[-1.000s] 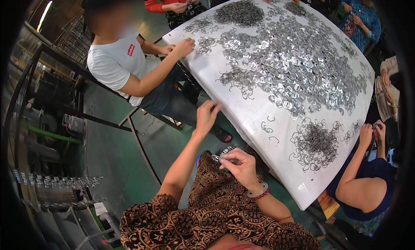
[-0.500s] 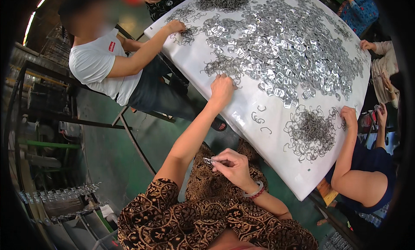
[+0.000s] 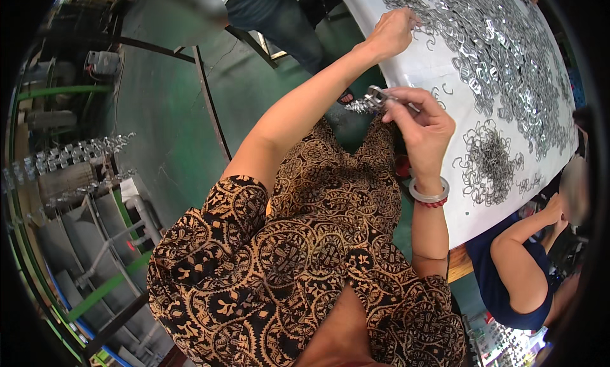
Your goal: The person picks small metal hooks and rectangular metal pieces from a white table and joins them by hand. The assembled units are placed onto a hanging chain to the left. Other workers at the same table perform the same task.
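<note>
I see the left hand (image 3: 393,34) over the left edge of the white table (image 3: 465,220), at a cluster of wire hooks (image 3: 406,0); can't tell if it grips any. Right hand (image 3: 427,120) pinches shiny metal pieces (image 3: 375,99) just off that edge. Flat metal buckles (image 3: 502,59) heaped farther in; second hook pile (image 3: 490,167) toward the near corner.

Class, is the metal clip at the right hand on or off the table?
Off the table: the right hand pinches the clip, with green floor showing beside it.
</note>
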`<state>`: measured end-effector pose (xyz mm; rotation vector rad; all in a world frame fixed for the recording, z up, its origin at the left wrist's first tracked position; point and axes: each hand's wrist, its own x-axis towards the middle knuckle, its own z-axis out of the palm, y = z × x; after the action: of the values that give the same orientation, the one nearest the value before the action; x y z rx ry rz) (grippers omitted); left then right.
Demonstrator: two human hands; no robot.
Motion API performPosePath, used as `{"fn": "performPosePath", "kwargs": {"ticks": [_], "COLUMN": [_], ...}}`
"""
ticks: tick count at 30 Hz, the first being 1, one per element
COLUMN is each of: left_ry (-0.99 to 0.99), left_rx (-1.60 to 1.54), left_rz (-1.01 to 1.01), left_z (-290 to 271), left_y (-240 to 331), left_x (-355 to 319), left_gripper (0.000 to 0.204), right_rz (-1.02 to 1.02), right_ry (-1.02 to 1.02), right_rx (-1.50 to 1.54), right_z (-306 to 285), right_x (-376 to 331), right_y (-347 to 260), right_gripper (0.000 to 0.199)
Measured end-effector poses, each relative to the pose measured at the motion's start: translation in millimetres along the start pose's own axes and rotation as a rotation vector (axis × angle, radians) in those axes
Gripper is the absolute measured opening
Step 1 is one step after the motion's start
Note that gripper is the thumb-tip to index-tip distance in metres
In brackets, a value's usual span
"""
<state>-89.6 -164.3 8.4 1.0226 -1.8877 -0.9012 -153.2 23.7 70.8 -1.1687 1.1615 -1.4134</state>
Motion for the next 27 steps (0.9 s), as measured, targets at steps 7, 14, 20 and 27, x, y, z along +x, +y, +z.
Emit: {"fn": "performPosePath", "kwargs": {"ticks": [7,14,20,27], "left_ry": [0.045,0.198,0.249,0.030], "left_rx": [-0.346,0.134,0.083,-0.514], "left_rz": [-0.021,0.470,0.401,0.358], "left_z": [-66,-65,-30,-35], "left_y": [67,90,77,68], "left_x": [-48,-81,-88,-92], "left_gripper": [0.024,0.012,0.013,0.013], "right_rz": [0.013,-0.125,-0.021,-0.195], "right_ry": [0.095,0.200,0.207,0.091], "right_rx": [-0.052,0.209,0.121,0.116], "right_z": [-17,-19,-31,-69], "right_x": [35,49,38,30], "right_y": [1,-2,3,6], "right_gripper": [0.014,0.013,0.015,0.015]}}
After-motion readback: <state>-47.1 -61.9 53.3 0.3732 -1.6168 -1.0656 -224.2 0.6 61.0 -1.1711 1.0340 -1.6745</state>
